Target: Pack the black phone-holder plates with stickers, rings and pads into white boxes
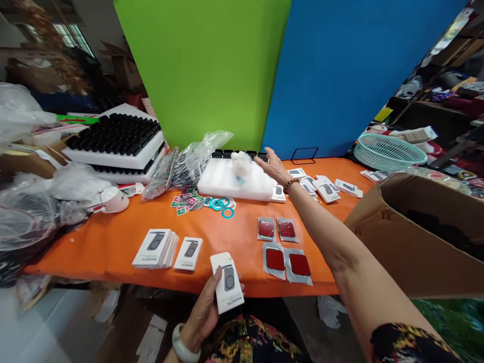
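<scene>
My left hand [204, 306] grips a white small box [229, 287] marked MAGNETIC with a picture of a dark device, low in front of me. My right hand [275, 169] is stretched far forward, fingers apart, at the right end of a white foam tray [234, 184]. A row of black pieces [228, 154] shows along the tray's far edge; I cannot tell whether my fingertips touch one. On the tray lies a pale, blurred clump [242, 164]. Left of my held box are a single matching box [188, 253] and a short row of boxes [156, 248].
Red square pads [275, 259] in clear wrappers lie near the front edge. Teal rings [227, 213] and printed cards [188, 199] sit before the tray. More boxes [327, 189], a cardboard carton [412, 252] and a mint basket [389, 153] are rightward; stacked foam trays [113, 154] stand left.
</scene>
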`<state>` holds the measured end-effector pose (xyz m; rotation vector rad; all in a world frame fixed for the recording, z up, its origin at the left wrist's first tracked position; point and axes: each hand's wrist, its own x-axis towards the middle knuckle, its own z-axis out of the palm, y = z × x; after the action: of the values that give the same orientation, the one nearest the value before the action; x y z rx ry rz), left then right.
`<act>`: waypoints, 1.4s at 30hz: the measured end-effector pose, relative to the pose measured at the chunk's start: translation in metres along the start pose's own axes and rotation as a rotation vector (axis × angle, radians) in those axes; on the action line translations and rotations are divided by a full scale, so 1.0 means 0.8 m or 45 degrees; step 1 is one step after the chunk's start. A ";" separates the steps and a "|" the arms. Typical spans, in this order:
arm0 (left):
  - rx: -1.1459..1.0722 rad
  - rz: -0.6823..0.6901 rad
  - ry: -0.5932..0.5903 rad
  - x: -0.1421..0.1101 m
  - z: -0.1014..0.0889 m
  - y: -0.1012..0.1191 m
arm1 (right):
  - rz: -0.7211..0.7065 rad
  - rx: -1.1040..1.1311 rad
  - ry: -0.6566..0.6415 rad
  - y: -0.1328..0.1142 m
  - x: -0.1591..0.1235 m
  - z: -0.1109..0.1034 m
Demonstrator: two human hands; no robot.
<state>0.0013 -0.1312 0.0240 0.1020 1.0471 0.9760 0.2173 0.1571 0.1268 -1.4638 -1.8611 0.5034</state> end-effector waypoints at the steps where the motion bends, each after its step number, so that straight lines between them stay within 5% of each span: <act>1: -0.017 -0.020 -0.013 0.000 0.000 0.000 | -0.003 -0.044 -0.103 0.003 -0.013 0.002; 5: -0.055 -0.098 -0.054 0.000 0.002 -0.003 | 0.041 -0.220 -0.486 0.029 -0.093 0.013; 9: -0.051 -0.130 -0.116 0.002 0.003 -0.005 | 0.078 -0.351 -0.701 0.053 -0.158 0.025; 15: -0.065 -0.159 -0.175 0.010 -0.004 -0.011 | 0.122 -0.445 -0.812 0.064 -0.164 0.038; 25: 0.001 -0.153 -0.200 0.012 -0.007 -0.016 | 0.084 0.011 -0.760 0.063 -0.180 0.028; 32: 0.009 -0.253 -0.336 0.016 -0.007 -0.028 | 0.308 1.084 -0.354 -0.001 -0.253 0.050; 37: 0.057 -0.242 -0.425 0.014 -0.006 -0.037 | 0.306 1.145 -0.324 -0.028 -0.291 0.065; 42: 0.162 -0.265 -0.476 0.012 -0.005 -0.045 | 0.297 0.995 -0.519 -0.023 -0.296 0.049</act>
<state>0.0225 -0.1474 -0.0026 0.2655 0.7562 0.6689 0.2027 -0.0685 0.0446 -1.0736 -1.4855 1.5347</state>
